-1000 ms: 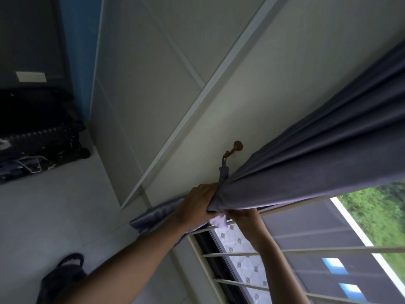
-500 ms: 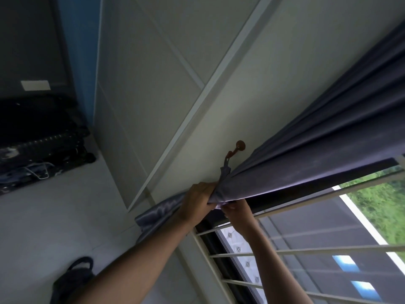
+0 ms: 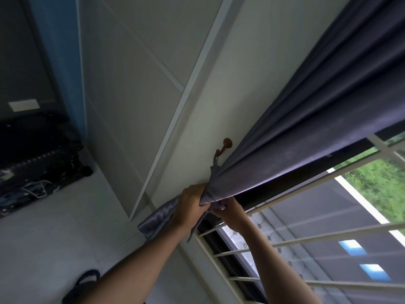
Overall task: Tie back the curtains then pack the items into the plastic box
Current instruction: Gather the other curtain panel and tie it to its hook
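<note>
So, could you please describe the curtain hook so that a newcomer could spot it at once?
Start at the grey curtain bunched against the pale wall beside the barred window. Just above where both hands gather the fabric, a small hook projects from the wall. It is the only reddish-brown item there, with the grey tieback hanging from it.

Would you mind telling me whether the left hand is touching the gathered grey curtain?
Touching. The head view shows the left hand with its fingers curled round the bunched grey curtain just below the wall hook, with no gap between them.
</note>
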A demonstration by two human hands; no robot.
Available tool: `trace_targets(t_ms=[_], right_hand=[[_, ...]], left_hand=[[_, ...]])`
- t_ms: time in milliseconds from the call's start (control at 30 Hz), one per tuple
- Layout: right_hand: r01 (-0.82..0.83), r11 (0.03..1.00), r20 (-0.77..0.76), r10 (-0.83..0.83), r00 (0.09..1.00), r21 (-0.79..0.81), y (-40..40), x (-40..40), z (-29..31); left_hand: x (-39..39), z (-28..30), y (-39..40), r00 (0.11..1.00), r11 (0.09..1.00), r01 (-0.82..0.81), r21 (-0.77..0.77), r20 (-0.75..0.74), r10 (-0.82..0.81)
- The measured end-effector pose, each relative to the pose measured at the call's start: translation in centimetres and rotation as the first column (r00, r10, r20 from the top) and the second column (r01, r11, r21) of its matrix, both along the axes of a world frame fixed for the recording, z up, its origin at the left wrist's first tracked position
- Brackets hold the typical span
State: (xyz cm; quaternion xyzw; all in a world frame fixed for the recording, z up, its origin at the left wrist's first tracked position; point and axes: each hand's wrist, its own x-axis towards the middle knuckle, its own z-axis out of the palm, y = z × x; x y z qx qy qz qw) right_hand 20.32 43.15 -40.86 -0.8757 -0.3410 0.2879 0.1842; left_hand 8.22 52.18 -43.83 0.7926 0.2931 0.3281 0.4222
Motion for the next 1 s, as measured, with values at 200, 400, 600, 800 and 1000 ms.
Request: trace_targets(t_ms=[200, 400, 600, 800, 1000], right_hand=[[-0.136, 0.988, 0.21, 0.148, 0.966, -0.074, -0.3, 0.0, 1.4], [-0.139, 0.988, 0.245, 0.152, 0.958, -0.071, -1.3, -1.1, 2.8], [-0.076, 0.995, 0.212, 0.087, 0.973, -0.059, -1.3, -1.0, 4.2], [-0.011, 0.983, 0.43, 0.091, 0.898, -0.185, -0.7, -1.1, 4.7], [-0.037, 0.967, 0.262, 0.104, 0.96, -0.251, -0.4, -1.2, 5.6]], left_hand=[[-0.6, -0.3, 0.7, 0.998, 0.999, -0.035, 0.006, 0.048, 0.035], [-0.2, -0.5, 0.3, 0.999, 0.995, 0.034, -0.098, 0.03, -0.031], [-0.9, 0.5, 1.3, 0.99, 0.978, 0.137, -0.157, 0.034, -0.133], [-1.0, 0.9, 2.0, 0.986, 0.957, 0.166, -0.237, 0.023, -0.165], [-0.7, 0.9, 2.2, 0.986, 0.945, 0.16, -0.287, 0.001, -0.167]])
